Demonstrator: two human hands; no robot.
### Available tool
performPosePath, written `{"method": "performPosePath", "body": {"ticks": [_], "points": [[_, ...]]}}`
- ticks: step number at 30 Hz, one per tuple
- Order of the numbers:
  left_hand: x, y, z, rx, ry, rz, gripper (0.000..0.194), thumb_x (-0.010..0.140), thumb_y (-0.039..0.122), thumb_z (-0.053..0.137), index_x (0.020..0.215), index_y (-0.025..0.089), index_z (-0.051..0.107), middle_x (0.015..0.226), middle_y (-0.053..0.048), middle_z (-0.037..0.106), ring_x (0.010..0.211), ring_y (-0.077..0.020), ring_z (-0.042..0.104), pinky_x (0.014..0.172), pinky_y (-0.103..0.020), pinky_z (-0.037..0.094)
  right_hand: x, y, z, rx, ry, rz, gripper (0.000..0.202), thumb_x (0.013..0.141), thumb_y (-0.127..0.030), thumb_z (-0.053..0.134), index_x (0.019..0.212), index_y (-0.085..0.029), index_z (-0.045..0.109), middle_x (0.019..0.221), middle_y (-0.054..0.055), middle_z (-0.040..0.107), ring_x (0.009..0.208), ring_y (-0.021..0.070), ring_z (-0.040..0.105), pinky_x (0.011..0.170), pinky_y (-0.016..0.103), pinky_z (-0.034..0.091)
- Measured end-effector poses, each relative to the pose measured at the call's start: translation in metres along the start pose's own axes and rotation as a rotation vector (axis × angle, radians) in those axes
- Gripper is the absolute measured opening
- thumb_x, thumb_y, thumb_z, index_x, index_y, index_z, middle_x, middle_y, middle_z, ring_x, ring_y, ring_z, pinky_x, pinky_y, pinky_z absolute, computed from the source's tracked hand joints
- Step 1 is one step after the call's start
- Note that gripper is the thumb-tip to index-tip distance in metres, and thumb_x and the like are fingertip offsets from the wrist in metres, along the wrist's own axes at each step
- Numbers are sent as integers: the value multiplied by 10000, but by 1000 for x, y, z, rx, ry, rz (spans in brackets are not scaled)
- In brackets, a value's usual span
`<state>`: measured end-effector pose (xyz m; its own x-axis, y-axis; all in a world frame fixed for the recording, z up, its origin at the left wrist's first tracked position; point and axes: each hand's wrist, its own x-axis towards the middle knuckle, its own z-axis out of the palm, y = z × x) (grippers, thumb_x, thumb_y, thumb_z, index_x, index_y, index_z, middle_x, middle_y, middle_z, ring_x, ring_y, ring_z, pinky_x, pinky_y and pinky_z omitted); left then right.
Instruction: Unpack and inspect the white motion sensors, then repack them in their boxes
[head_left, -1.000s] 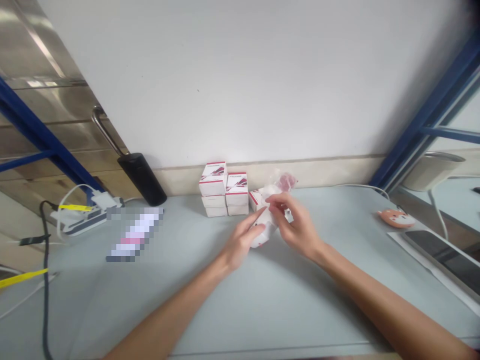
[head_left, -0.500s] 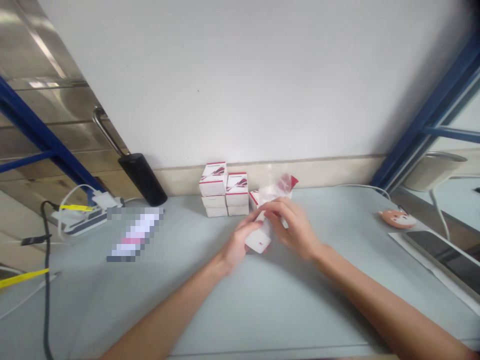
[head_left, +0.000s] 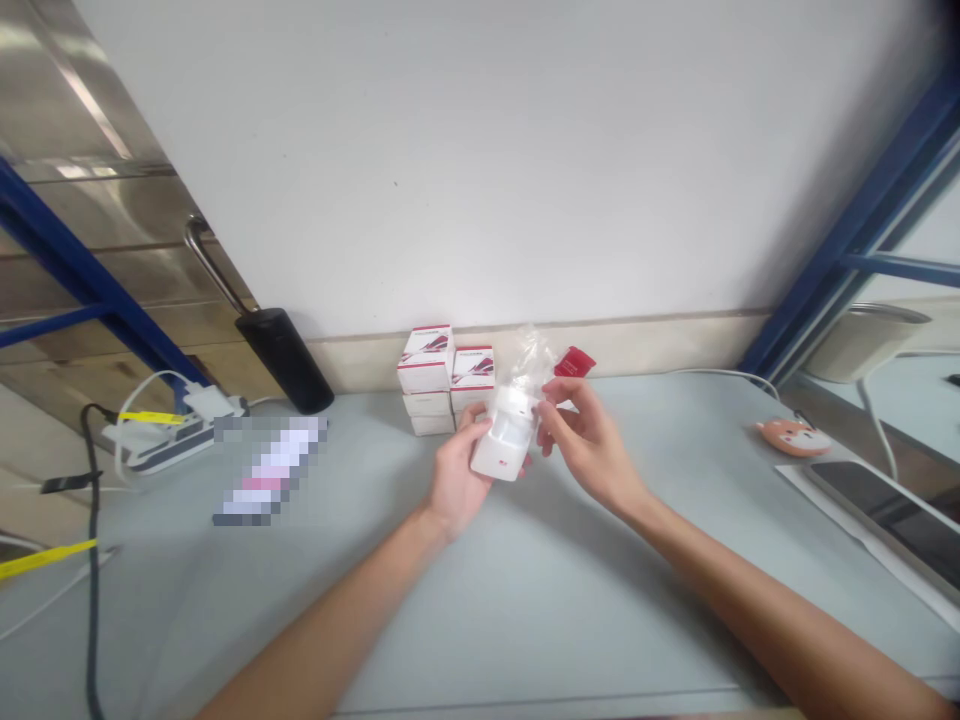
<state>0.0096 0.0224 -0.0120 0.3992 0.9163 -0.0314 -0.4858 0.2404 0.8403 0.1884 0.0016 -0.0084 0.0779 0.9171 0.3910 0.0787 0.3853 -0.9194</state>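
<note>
A white motion sensor (head_left: pixel 501 452) with a pale window and a small red mark sits tilted in my left hand (head_left: pixel 459 474). The left thumb lies on its front edge, with the fingers behind it. A crumpled clear plastic bag (head_left: pixel 532 352) sticks up from its upper end. My right hand (head_left: pixel 585 432) is at the upper right edge, thumb and curled fingers pinched on what looks like the bag's side. Just behind the right fingers shows a red flap or card (head_left: pixel 575 362); what it belongs to is mostly hidden.
Small white boxes with red trim (head_left: pixel 426 360) are stacked against the wall. To the left are a black cylinder with a metal handle (head_left: pixel 285 360), a power strip (head_left: pixel 176 440) and cables. An orange animal-faced item (head_left: pixel 793 437) and a dark flat device (head_left: pixel 885 520) lie right.
The sensor has tipped up, so its front and window now show. My right hand has moved off its top to its right side. The plastic now stands upright above it.
</note>
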Motion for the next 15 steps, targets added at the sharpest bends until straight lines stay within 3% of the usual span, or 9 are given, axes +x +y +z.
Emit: {"method": "performPosePath", "body": {"ticks": [2, 4, 7, 9, 13, 15], "points": [[-1, 1, 0, -21, -6, 8, 363, 885, 349, 657, 1211, 241, 539, 1097, -66, 737, 823, -265, 737, 719, -390, 546, 2, 0, 0, 30, 12, 136, 406, 953, -568, 680, 1166, -268, 509, 1004, -5, 576, 664, 129, 636, 586, 307, 574], [-1, 0, -3, -22, -5, 41, 341, 888, 336, 674, 1200, 258, 559, 1147, -44, 726, 910, -242, 718, 780, -362, 533, 4, 2, -2, 26, -99, 219, 473, 942, -608, 677, 1225, -257, 532, 1023, 24, 628, 773, 170, 688, 669, 345, 619], [1, -4, -9, 117, 30, 77, 318, 916, 374, 706, 1202, 287, 598, 1150, -5, 724, 966, -201, 668, 807, -296, 483, 8, 8, -9, 14, -315, 198, 465, 981, -619, 616, 1240, -233, 633, 1120, 81, 709, 1015, 225, 710, 910, 431, 621], [7, -7, -15, 270, 49, 113, 317, 910, 409, 729, 1184, 277, 640, 1143, -12, 732, 1005, -210, 652, 839, -293, 469, 11, 13, -16, 1, -349, 158, 447, 988, -597, 624, 1230, -224, 673, 1189, 96, 733, 1095, 244, 701, 989, 460, 592], [21, -11, -26, 475, 45, 271, 285, 801, 336, 796, 1044, 208, 721, 1108, -65, 746, 1125, -273, 633, 958, -338, 468, 18, 20, -28, -88, -372, 134, 420, 949, -508, 710, 1246, -213, 679, 1244, 107, 743, 1112, 269, 712, 995, 478, 583], [25, -10, -30, 525, 28, 258, 318, 763, 263, 783, 1072, 200, 737, 1128, -82, 751, 1145, -290, 636, 983, -363, 472, 22, 20, -33, -159, -396, 132, 371, 948, -464, 710, 1211, -203, 687, 1200, 101, 755, 1066, 265, 725, 973, 477, 587]]}}
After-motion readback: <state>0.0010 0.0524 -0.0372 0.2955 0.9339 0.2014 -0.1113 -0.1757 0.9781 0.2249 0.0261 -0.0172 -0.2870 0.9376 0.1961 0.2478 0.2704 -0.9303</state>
